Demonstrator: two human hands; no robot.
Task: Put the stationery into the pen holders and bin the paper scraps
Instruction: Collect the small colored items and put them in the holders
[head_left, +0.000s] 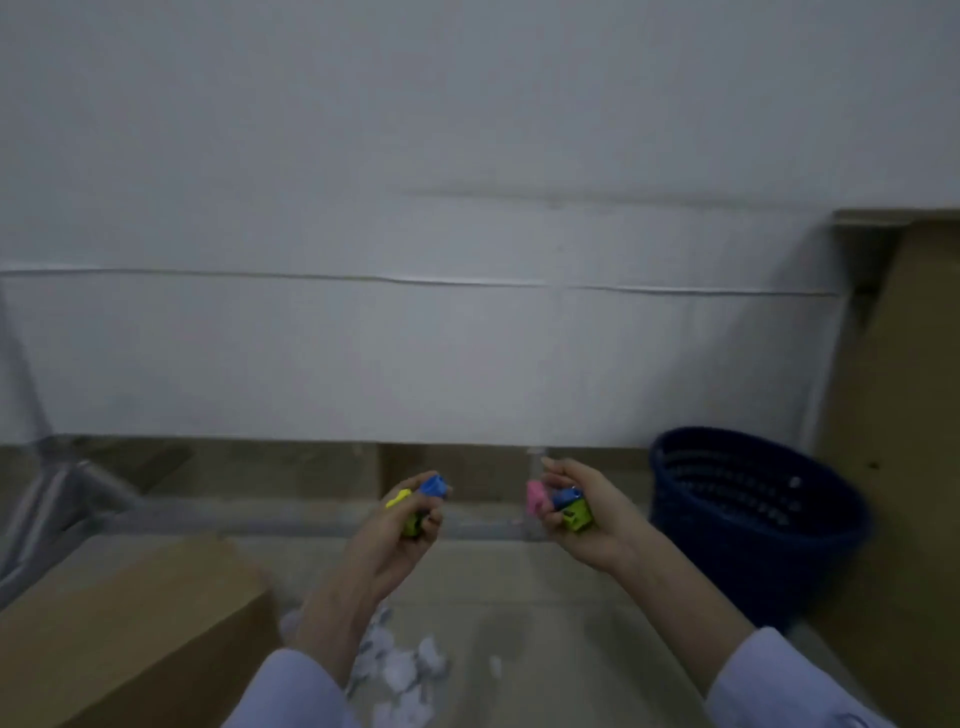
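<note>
No readable text, label, brand, number or sign appeared anywhere in the view; the picture was dim and blurred, and whatever print there might have been could not be made out.
</note>
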